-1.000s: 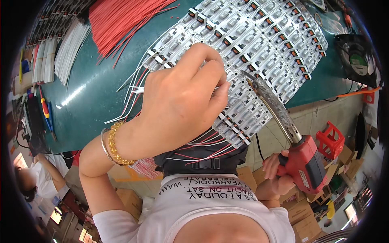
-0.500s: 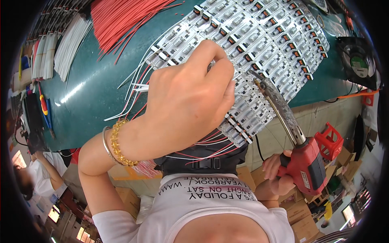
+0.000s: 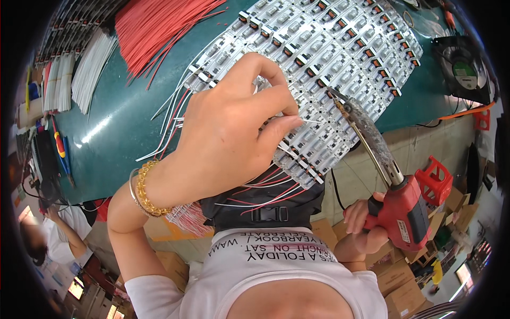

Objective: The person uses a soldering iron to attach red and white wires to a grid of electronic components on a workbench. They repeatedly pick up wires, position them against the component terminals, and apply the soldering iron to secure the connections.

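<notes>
My right hand (image 3: 366, 226) grips a red and black soldering gun (image 3: 405, 215). Its sooty metal barrel reaches up and left, and the tip (image 3: 336, 98) is over a panel of small circuit boards (image 3: 345, 64). Above the lower left part of the panel, my left hand (image 3: 239, 119) pinches a thin white wire (image 3: 311, 121) between thumb and finger; its end sticks out to the right. The hand hides the rest of that wire and some of the boards. Red and white wires (image 3: 172, 119) trail from the panel's left edge.
A green table (image 3: 106, 154) carries the panel, a pile of red wires (image 3: 154, 26) and a bundle of white wires (image 3: 94, 69). At the right is a black fan (image 3: 465, 72). Screwdrivers (image 3: 59, 143) lie far left. A red stool (image 3: 433, 181) and another person (image 3: 64, 231) are beyond the table.
The panel appears shifted a little left in view. My left hand has moved slightly left, and the white wire end at its fingertips now shows more plainly. The soldering gun's tip remains over the boards.
</notes>
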`<state>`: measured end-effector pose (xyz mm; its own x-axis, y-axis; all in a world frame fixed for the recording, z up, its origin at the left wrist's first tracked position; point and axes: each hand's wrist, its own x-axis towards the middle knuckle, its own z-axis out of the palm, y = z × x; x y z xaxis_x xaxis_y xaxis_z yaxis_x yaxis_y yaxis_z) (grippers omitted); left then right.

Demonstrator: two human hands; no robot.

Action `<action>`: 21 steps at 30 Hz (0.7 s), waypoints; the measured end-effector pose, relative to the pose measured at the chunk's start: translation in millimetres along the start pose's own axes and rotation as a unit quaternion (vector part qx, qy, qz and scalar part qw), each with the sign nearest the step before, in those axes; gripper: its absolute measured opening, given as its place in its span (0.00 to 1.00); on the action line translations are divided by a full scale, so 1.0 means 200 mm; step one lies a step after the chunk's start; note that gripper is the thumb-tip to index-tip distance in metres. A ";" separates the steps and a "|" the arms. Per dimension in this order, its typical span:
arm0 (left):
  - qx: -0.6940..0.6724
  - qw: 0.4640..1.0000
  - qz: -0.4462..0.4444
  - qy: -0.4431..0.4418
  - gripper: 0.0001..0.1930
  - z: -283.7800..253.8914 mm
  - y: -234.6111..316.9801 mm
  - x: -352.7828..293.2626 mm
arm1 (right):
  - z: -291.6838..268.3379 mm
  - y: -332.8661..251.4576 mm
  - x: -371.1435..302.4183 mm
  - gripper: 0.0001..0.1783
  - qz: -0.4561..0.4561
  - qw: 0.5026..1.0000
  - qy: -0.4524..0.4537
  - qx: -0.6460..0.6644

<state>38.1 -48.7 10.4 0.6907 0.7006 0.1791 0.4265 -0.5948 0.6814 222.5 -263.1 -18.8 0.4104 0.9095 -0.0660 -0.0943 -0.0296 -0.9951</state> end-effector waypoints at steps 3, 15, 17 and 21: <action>0.019 1.000 -0.016 0.019 0.07 0.04 0.03 -0.01 | -0.02 0.01 -0.02 0.45 -0.003 1.000 0.000 0.006; 0.058 0.996 -0.010 0.073 0.06 0.11 0.04 -0.01 | -0.01 0.00 -0.04 0.37 0.012 0.999 -0.012 -0.045; 0.059 0.995 -0.010 0.077 0.06 0.10 0.04 -0.02 | -0.02 0.01 -0.04 0.37 0.002 0.998 -0.020 -0.063; 0.061 0.995 -0.007 0.076 0.06 0.10 0.04 -0.01 | -0.03 0.02 -0.05 0.40 -0.020 0.999 -0.012 -0.031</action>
<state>51.5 -63.0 0.7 0.5914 0.7557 0.2813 0.5101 -0.6208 0.5953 223.0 -275.1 -22.8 0.3909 0.9201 -0.0254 -0.0216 -0.0184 -0.9996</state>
